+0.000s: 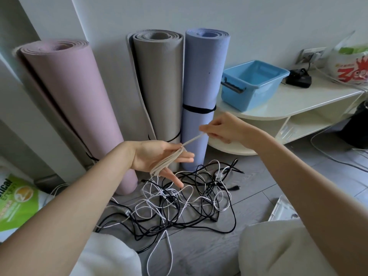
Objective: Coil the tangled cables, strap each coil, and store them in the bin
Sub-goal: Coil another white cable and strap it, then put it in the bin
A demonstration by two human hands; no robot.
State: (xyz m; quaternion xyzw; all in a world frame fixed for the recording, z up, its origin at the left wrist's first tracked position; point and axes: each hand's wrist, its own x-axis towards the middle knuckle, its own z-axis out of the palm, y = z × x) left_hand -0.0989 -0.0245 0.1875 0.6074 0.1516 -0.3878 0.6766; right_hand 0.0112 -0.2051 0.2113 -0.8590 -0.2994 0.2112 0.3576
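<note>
the left hand (159, 158) lay palm-up, fingers straight, with a flat beige cord (166, 162) looped over them. the right hand (223, 127) pinched its taut end. glossy black and white cables (183, 198) lay tangled on the grey floor (258, 182); the blue plastic bin (253, 84) sat on a cream shelf (308, 100).

Pretty clearly a room in someone's home. Three rolled exercise mats, pink (73, 108), grey (159, 84) and blue (201, 92), stand against a plain white wall (258, 22) on grey wood-look flooring (258, 182). There's a low cream shelf unit (298, 100) with a wall socket (312, 54) above it, plus a printed shopping bag (350, 64) on top.
</note>
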